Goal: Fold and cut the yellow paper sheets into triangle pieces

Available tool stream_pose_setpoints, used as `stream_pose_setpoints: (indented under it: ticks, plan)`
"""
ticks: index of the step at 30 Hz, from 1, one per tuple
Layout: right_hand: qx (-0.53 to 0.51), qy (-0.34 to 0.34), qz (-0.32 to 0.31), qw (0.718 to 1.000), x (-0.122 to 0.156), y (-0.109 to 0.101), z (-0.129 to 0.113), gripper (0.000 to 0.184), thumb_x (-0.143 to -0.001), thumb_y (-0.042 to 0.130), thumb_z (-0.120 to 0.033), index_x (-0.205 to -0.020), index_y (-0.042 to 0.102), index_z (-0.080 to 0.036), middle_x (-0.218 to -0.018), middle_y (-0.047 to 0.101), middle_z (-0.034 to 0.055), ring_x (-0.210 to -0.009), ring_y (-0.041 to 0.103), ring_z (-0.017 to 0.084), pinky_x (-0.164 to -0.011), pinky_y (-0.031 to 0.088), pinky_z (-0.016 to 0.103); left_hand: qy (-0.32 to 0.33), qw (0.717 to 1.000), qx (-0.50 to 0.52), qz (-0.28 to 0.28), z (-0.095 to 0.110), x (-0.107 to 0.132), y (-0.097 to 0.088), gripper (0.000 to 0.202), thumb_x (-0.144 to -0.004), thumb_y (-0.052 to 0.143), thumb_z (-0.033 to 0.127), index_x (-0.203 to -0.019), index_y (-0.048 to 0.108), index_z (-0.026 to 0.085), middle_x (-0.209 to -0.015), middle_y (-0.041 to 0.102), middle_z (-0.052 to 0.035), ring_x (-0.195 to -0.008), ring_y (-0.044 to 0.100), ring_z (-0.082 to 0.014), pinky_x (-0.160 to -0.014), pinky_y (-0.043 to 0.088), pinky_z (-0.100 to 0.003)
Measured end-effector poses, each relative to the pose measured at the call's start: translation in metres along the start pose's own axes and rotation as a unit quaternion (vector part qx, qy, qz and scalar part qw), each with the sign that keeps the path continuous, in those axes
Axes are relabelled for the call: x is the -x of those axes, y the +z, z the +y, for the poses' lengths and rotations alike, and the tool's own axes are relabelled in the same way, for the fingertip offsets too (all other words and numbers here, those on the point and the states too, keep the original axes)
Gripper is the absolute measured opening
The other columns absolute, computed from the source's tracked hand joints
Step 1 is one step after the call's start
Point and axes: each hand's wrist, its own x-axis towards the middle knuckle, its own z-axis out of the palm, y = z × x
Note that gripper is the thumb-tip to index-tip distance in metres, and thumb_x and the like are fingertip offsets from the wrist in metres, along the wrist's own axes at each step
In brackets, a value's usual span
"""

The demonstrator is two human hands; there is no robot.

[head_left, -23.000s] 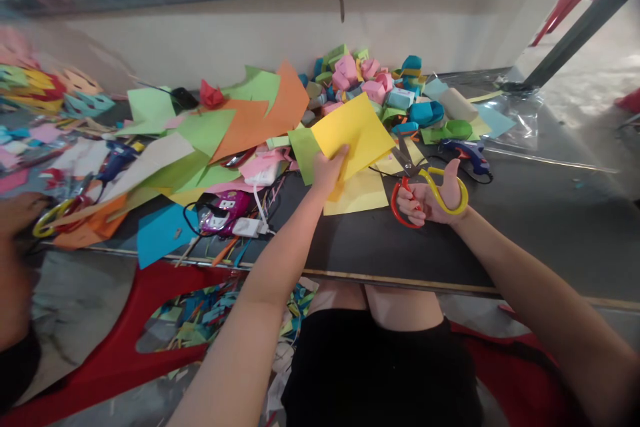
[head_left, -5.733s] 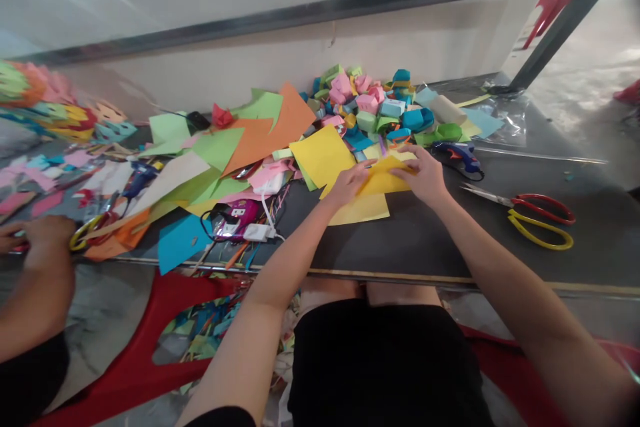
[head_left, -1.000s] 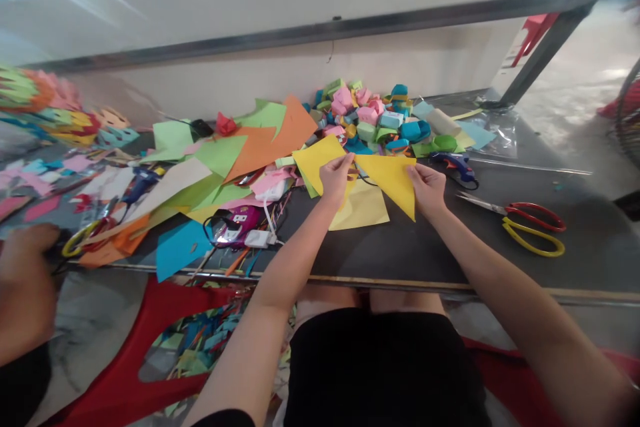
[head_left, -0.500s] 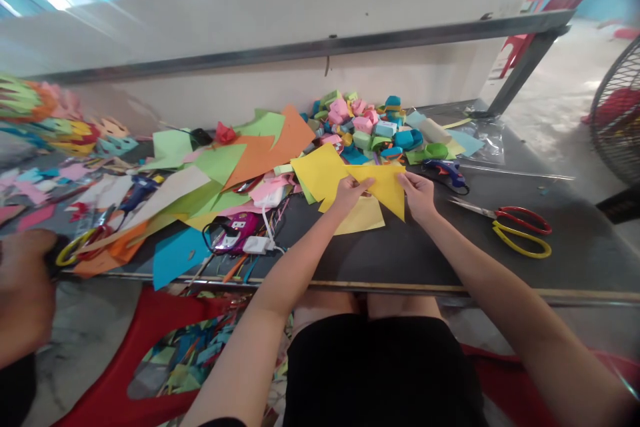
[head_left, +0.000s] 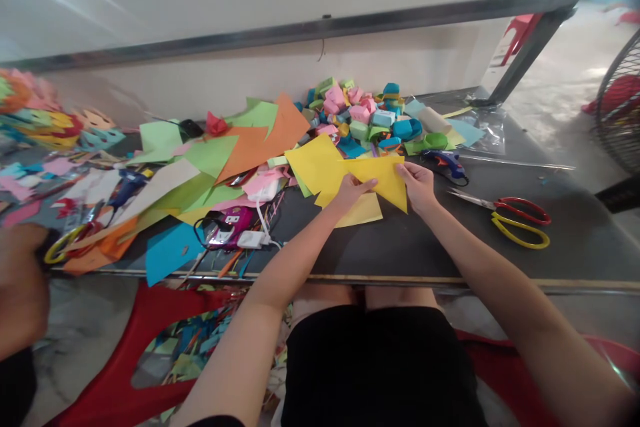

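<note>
Both hands' fingers (head_left: pixel 361 181) pinch yellow paper triangle (head_left: pixel 383 177).

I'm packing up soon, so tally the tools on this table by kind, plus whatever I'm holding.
Scissors: 2, red-and-yellow pair on the right, yellow-handled pair far left.
Glue guns: 2, right blue gun, left blue gun.
Yellow paper triangle: 1, in left hand and right hand.
Total: 5.

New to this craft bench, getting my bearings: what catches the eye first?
The left hand and right hand hold a folded yellow paper triangle over the middle of the dark table. Behind lies a heap of small pink, blue and green folded paper boxes; red-and-yellow-handled scissors lie untouched to the right.
</note>
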Motion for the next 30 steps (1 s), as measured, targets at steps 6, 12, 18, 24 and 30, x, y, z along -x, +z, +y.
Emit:
stream_pose_setpoints:
  ticks: [6, 12, 18, 24, 30]
  plan:
    - [0.014, -0.024, 0.014, 1.0, -0.005, -0.003, 0.003, 0.05, -0.061, 0.086, -0.068, -0.077, 0.078, -0.022, -0.071, 0.072, 0.0003, -0.066, 0.069, 0.018, -0.062, 0.057, 0.03, -0.029, 0.998, 0.056, -0.031, -0.004, -0.004, 0.001, 0.061, -0.039, 0.098, 0.051, -0.082, 0.073, 0.015, -0.081, 0.077, -0.0027, -0.071, 0.072, -0.0137, -0.076, 0.06, -0.031]
    - [0.024, -0.03, 0.022, 0.999, -0.008, -0.007, 0.009, 0.051, -0.063, 0.084, -0.07, -0.079, 0.078, -0.022, -0.075, 0.074, 0.0016, -0.074, 0.071, 0.022, -0.068, 0.059, 0.034, -0.029, 0.997, 0.061, -0.038, -0.005, -0.004, 0.0, 0.056, -0.045, 0.098, 0.048, -0.083, 0.073, 0.015, -0.08, 0.076, -0.0014, -0.072, 0.072, -0.0133, -0.078, 0.061, -0.031]
    - [0.045, -0.037, 0.025, 0.998, -0.011, -0.009, 0.012, 0.052, -0.064, 0.082, -0.071, -0.079, 0.076, -0.021, -0.076, 0.073, 0.0029, -0.075, 0.072, 0.023, -0.068, 0.058, 0.035, -0.043, 0.998, 0.034, -0.033, -0.006, -0.006, -0.001, 0.047, -0.053, 0.097, 0.041, -0.073, 0.064, 0.014, -0.062, 0.065, 0.0028, -0.065, 0.068, -0.0123, -0.077, 0.059, -0.033]
    - [0.043, -0.038, 0.028, 0.998, -0.009, -0.007, 0.012, 0.052, -0.063, 0.083, -0.071, -0.074, 0.075, -0.022, -0.071, 0.07, 0.001, -0.07, 0.068, 0.02, -0.065, 0.056, 0.033, -0.038, 0.999, -0.007, -0.004, -0.009, -0.008, -0.003, 0.052, -0.057, 0.095, 0.042, -0.057, 0.049, 0.017, -0.05, 0.049, 0.0074, -0.057, 0.065, -0.0109, -0.067, 0.056, -0.028]
    - [0.05, -0.027, 0.047, 0.997, -0.008, -0.004, 0.011, 0.056, -0.059, 0.084, -0.073, -0.077, 0.076, -0.021, -0.072, 0.071, 0.0008, -0.072, 0.07, 0.021, -0.067, 0.057, 0.034, -0.036, 0.999, -0.026, -0.003, -0.008, -0.007, -0.002, 0.056, -0.055, 0.096, 0.046, -0.055, 0.047, 0.018, -0.049, 0.048, 0.0074, -0.054, 0.064, -0.0101, -0.062, 0.056, -0.026]
